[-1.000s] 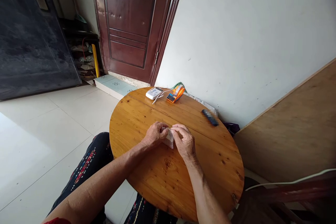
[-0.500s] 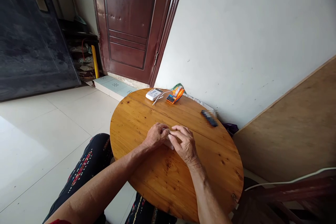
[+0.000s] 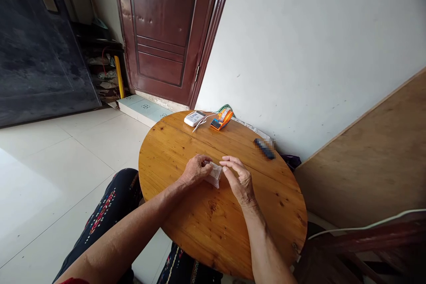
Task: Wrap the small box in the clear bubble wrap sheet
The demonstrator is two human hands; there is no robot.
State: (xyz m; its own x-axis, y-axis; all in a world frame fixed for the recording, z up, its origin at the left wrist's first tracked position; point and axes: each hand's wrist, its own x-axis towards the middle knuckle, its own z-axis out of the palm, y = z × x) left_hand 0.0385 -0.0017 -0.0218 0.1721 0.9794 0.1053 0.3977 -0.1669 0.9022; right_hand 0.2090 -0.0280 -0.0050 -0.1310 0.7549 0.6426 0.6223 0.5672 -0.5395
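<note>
A small whitish packet in clear wrap (image 3: 214, 175) lies on the round wooden table (image 3: 186, 140). Its left side is covered by my left hand (image 3: 197, 169), whose thumb and fingers grip it. My right hand (image 3: 240, 180) hovers at the packet's right edge with fingers apart and bent toward it. Between the right fingertips I see nothing held. What is inside the wrap is too small to make out.
Toward the table's far edge sit a white device with a cable (image 3: 195, 118) and an orange tape dispenser (image 3: 222, 120). A dark elongated object, partly pixelated (image 3: 264, 148), lies at the right. A white wall (image 3: 299, 53) rises behind the table.
My right hand has drawn back to the right, away from my left hand, and its fingers have spread. More of the packet's top shows. My left hand stays on it.
</note>
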